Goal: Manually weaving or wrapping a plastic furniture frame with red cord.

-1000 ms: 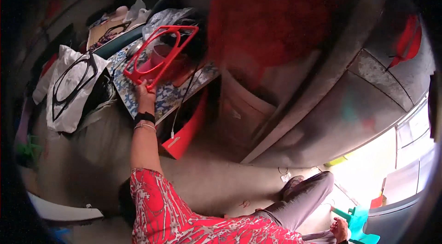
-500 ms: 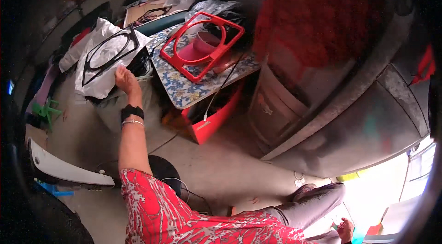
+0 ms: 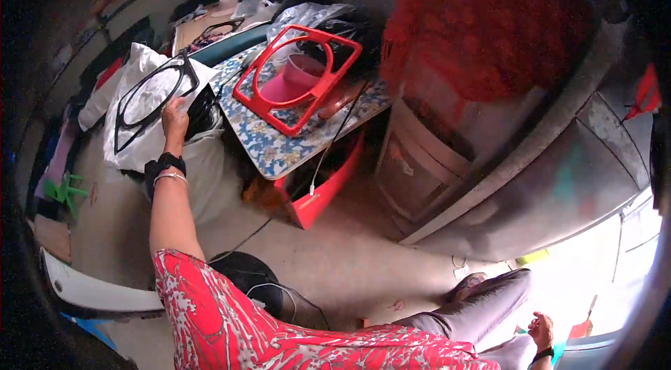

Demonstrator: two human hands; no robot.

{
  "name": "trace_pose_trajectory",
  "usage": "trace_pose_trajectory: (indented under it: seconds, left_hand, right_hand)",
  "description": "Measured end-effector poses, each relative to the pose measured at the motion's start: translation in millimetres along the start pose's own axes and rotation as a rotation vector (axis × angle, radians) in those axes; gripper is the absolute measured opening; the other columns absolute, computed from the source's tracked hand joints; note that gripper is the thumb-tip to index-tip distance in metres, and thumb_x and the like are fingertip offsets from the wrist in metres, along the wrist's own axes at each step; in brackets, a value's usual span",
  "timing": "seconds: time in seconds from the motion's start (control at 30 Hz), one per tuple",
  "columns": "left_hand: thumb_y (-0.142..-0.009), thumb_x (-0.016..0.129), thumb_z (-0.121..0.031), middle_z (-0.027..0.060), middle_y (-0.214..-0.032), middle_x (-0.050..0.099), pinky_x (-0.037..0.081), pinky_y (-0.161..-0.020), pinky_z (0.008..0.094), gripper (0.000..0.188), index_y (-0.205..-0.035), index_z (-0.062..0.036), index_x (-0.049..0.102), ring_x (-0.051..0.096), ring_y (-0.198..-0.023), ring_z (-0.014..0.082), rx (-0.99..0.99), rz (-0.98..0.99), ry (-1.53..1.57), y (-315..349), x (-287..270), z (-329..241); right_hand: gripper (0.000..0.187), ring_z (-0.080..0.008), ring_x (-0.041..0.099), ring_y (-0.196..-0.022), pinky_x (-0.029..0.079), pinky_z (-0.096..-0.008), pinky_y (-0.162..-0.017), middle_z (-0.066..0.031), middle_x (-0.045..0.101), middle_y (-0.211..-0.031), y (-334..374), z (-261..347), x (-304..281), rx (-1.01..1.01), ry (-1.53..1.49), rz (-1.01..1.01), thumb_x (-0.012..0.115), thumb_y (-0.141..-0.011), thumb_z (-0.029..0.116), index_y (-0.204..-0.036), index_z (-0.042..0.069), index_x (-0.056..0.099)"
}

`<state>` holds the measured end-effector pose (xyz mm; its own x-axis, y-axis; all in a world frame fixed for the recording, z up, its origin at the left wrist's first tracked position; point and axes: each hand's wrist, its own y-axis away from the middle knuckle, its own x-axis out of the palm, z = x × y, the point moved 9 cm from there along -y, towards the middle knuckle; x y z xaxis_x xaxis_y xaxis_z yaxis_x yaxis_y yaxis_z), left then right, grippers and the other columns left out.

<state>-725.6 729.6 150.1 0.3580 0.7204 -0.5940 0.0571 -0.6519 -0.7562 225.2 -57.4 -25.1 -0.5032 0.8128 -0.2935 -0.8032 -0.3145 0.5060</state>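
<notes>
My left arm reaches out to the left, a black band on its wrist. The left hand [image 3: 175,117] is at the near edge of a black plastic frame [image 3: 145,120] with a large round opening; its fingers are partly extended and look loosely open, though whether they touch the frame is unclear. The frame lies on a crumpled white bag [image 3: 150,76]. Low on the right, my right hand [image 3: 541,331] is away from these things, fingers loosely bent and apart, with nothing visible in it.
A red frame [image 3: 269,115] of similar shape leans over a pink container [image 3: 293,80] on a flower-patterned table [image 3: 272,153]. Beneath is a red box [image 3: 314,206]; a white cable [image 3: 323,160] hangs down. A large grey metal object [image 3: 503,206] stands to the right.
The whole view has shifted slightly. My left hand has moved farther over the near edge of the black frame. My right hand has risen a little at the lower right.
</notes>
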Motion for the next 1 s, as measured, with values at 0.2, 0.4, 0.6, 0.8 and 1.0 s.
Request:
trace_pose_trajectory:
  seconds: [0.2, 0.4, 0.6, 0.8, 1.0]
  left_hand:
    - [-0.074, 0.048, 0.000, 0.0203, -0.108, 0.066, 0.044, -0.097, 0.0412, 0.034, -0.104, 0.0010, 0.066, 0.060, -0.107, 0.0356, 0.018, 0.006, -0.038, -3.1, 7.1, 15.1]
    - [-0.083, 0.051, -0.013, 0.0094, -0.122, 0.058, 0.041, -0.097, 0.0492, 0.038, -0.120, -0.0152, 0.060, 0.050, -0.117, 0.0334, -0.116, 0.154, -0.454, -6.0, 9.6, 2.0]
    - [-0.076, 0.060, -0.017, 0.0052, -0.111, 0.057, 0.041, -0.088, 0.0503, 0.023, -0.098, -0.0145, 0.065, 0.048, -0.112, 0.0306, -0.093, -0.013, -0.712, 13.2, -27.9, -33.9]
    - [-0.089, 0.057, -0.024, 0.0070, -0.096, 0.064, 0.043, -0.081, 0.0453, 0.016, -0.096, -0.0097, 0.060, 0.055, -0.100, 0.0290, -0.008, -0.268, -0.660, -4.0, -84.1, -88.0]
    - [-0.095, 0.053, -0.029, 0.0115, -0.091, 0.069, 0.047, -0.071, 0.0458, 0.025, -0.110, -0.0154, 0.067, 0.063, -0.083, 0.0355, 0.019, -0.505, -0.413, -31.9, -167.2, -190.6]
  right_hand:
    - [0.020, -0.0137, 0.053, -0.051, 0.042, -0.0257, -0.042, -0.0023, 0.050, -0.062, 22.7, -1.0, -13.9, -0.022, 0.018, -0.011, 0.059, -0.085, 0.022, -0.096, 0.005, 0.059]
    - [0.018, -0.0140, 0.052, -0.049, 0.042, -0.0269, -0.041, -0.0030, 0.050, -0.062, 36.8, -5.6, -23.5, 0.003, 0.010, -0.075, 0.057, -0.085, 0.019, -0.097, 0.005, 0.057]
    - [0.018, -0.0136, 0.053, -0.049, 0.043, -0.0248, -0.041, -0.0034, 0.052, -0.065, 44.4, -10.1, -25.3, -0.002, -0.038, -0.052, 0.056, -0.085, 0.018, -0.097, 0.005, 0.056]
    - [0.023, -0.0123, 0.052, -0.049, 0.040, -0.0243, -0.039, -0.0031, 0.051, -0.064, 41.6, -16.4, -27.4, 0.014, 0.042, -0.065, 0.057, -0.084, 0.022, -0.098, 0.003, 0.056]
    - [0.031, -0.0122, 0.052, -0.052, 0.041, -0.0243, -0.042, -0.0029, 0.051, -0.065, 36.5, -19.9, -29.0, -0.110, 0.008, 0.019, 0.059, -0.087, 0.028, -0.101, 0.001, 0.058]
